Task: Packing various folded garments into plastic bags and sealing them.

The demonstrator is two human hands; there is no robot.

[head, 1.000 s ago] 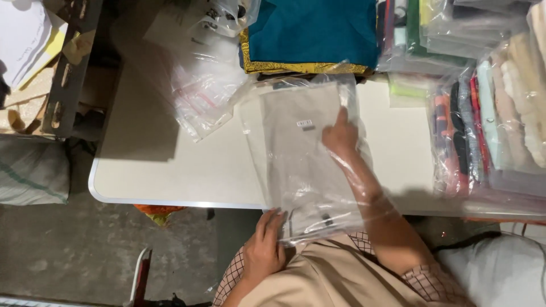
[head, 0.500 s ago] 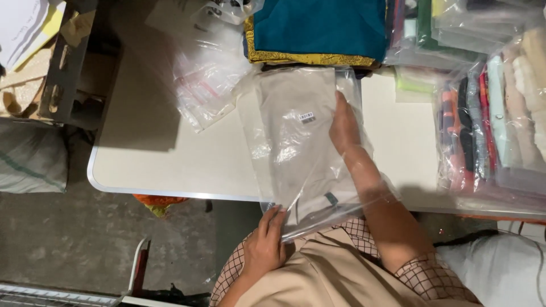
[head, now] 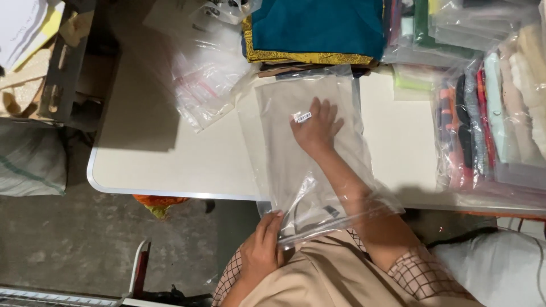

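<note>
Pressing flat beige cloth (head: 296, 148), crinkly clear bag (head: 335, 199)

Bare table (head: 170, 165) left of the clear bag (head: 307, 165); garment stacks (head: 489, 113) crowding right and far edge.

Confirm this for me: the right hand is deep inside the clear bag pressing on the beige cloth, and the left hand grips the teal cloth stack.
Not quite. In the head view the left hand grips the clear bag's open end, not the teal stack. The right hand is inside, on the beige cloth.
</note>
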